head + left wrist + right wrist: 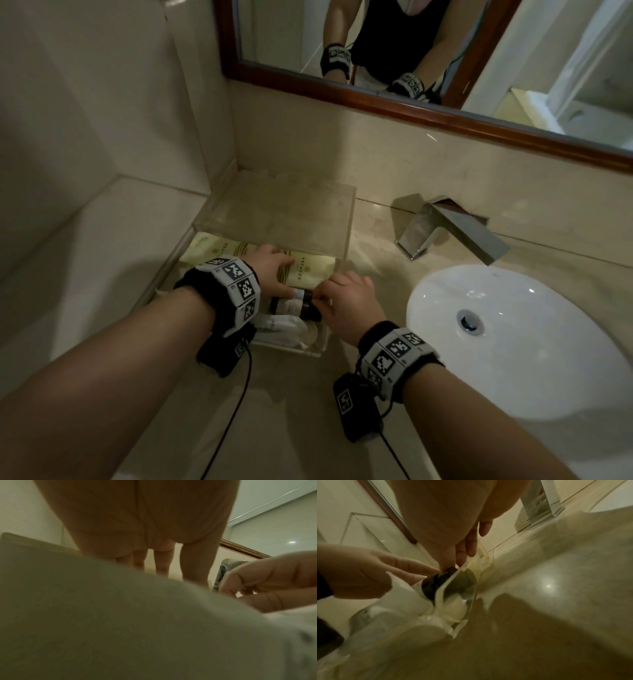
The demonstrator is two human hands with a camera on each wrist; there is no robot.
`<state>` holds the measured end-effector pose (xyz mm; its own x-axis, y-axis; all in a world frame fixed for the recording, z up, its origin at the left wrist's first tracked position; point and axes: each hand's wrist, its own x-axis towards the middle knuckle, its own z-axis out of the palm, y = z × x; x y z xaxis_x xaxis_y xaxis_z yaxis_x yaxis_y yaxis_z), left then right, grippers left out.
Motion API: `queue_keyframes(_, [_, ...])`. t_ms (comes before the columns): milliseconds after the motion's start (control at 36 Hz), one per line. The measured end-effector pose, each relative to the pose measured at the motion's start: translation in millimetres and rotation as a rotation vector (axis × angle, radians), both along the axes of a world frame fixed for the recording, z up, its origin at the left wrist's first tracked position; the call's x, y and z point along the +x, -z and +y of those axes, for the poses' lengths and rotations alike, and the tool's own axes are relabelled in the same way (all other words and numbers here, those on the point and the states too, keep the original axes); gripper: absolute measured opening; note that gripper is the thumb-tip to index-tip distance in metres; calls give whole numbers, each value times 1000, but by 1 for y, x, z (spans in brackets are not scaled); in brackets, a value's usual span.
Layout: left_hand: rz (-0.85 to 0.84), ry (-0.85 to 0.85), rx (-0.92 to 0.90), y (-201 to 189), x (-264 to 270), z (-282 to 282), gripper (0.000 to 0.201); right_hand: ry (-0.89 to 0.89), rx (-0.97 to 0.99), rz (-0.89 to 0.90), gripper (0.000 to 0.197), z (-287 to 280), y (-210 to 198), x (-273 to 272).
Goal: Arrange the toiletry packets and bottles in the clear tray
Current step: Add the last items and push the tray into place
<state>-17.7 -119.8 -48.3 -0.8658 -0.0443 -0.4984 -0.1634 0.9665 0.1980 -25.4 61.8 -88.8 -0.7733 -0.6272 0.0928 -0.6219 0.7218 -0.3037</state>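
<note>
A clear tray [310,347] with a raised clear shelf [281,212] stands in the counter's left corner. Yellow packets [310,272] lie at the back of the lower level. In front of them lies a bottle [287,306] with a white label and dark cap [435,584], and white packets [284,325] sit nearest me. My left hand [275,270] rests flat on the yellow packets, its fingers [161,563] straight. My right hand [322,298] pinches the bottle's cap end just inside the tray's right wall [453,586].
A white basin [513,342] is sunk into the counter on the right, with a chrome faucet [452,229] behind it. A wood-framed mirror [376,96] hangs above. Tiled walls close in the tray on the left and at the back.
</note>
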Motion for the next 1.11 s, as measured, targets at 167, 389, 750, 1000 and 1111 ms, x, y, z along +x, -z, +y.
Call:
queue_keyframes(167, [11,-1,-9,0,5,5,74,-7,25,11,23,-1,-3,1])
queue_keyframes(389, [2,-31,39,2,5,4,70,-24,78,2,32,6,-7,5])
queue_keyframes(750, [-4,-24,73,3,11,6,77,17,142,-48,24,5,-17,-2])
queue_keyframes(1000, [40,-65,58,0,10,5,72,75,129,-42,35,3,-18,-4])
queue_keyframes(1111, [41,-71,55,-1,10,5,66,61,185,-79,34,0,-16,-2])
